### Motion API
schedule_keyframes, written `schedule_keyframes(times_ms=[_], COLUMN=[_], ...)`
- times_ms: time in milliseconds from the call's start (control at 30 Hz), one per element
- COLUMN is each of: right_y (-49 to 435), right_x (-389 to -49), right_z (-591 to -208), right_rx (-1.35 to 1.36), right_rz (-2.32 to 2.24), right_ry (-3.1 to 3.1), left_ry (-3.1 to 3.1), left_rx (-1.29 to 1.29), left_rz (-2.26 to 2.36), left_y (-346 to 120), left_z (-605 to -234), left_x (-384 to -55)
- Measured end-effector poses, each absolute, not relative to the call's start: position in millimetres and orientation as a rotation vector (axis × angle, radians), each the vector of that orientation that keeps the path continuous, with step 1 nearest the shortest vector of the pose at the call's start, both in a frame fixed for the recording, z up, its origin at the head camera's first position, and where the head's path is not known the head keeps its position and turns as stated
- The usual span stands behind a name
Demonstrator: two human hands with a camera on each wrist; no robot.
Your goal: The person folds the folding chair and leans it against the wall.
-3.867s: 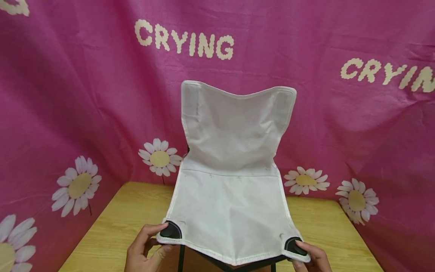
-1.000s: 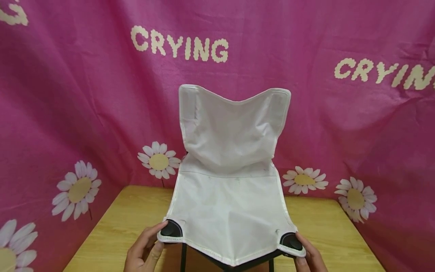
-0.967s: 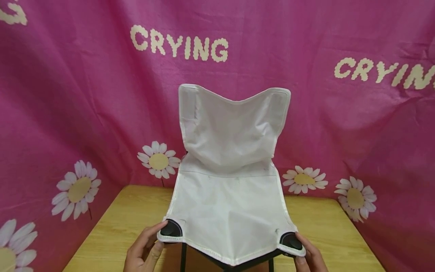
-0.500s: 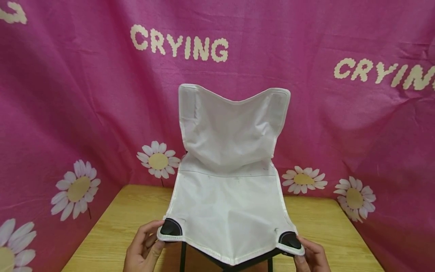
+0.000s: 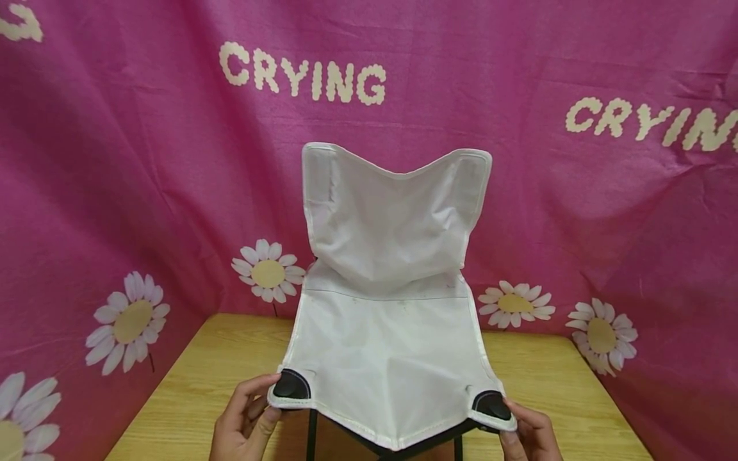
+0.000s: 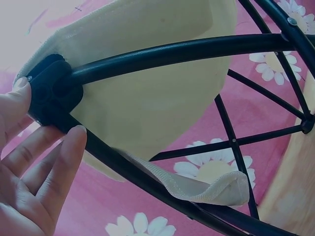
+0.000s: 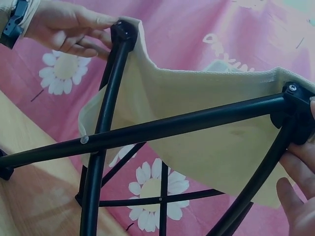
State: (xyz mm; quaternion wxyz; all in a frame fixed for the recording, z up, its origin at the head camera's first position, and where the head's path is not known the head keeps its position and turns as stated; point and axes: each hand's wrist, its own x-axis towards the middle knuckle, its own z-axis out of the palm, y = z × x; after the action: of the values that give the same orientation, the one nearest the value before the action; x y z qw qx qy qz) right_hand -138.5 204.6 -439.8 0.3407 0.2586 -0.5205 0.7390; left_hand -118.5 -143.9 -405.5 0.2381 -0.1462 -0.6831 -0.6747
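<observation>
A small folding chair (image 5: 386,352) with a white fabric seat and backrest stands in the middle of the head view, its seat facing me. My left hand (image 5: 239,422) pinches the front left corner, where a black corner patch (image 5: 292,384) covers the fabric. At the front right corner, my right hand (image 5: 533,435) pinches the seat beside the other black patch (image 5: 491,405). Under the fabric, the left wrist view shows crossed black tubes (image 6: 177,51) meeting a plastic corner joint (image 6: 54,91), with my left thumb and fingers against it.
The chair is on a wooden table (image 5: 184,378). A pink curtain (image 5: 144,96) with daisies and lettering hangs behind it and along both sides. A black band (image 7: 15,24) circles the left wrist.
The chair and the background sit slightly differently in the head view than several seconds ago. My right fingers have slid from the top of the black patch to its outer edge.
</observation>
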Motion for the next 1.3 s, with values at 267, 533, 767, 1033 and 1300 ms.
schedule_keyframes(times_ms=[267,533,767,1033,1300], right_y=[202.9,199.6,200.0,200.9,195.8], right_x=[-135.5,-133.6,-135.7,-137.4,-135.1], right_z=[-436.7,-432.8,-433.4,-434.8,-432.2], right_rx=[0.589,0.542,0.643,0.657,0.617], right_rz=[1.912,1.868,1.882,1.869,1.885], right_ry=[-1.409,-1.442,-1.378,-1.379,-1.369], left_ry=[-1.884,-1.924,-1.933,-1.960,-1.978], left_rx=[-0.391,-0.330,-0.332,-0.307,-0.320], left_rz=[-1.827,-1.809,-1.760,-1.722,-1.660], left_y=[-143.5,-142.8,-141.7,-140.4,-140.1], left_z=[-403.6,-400.8,-399.6,-396.7,-397.4], left_x=[-117.3,-116.1,-116.4,-115.0,-114.7])
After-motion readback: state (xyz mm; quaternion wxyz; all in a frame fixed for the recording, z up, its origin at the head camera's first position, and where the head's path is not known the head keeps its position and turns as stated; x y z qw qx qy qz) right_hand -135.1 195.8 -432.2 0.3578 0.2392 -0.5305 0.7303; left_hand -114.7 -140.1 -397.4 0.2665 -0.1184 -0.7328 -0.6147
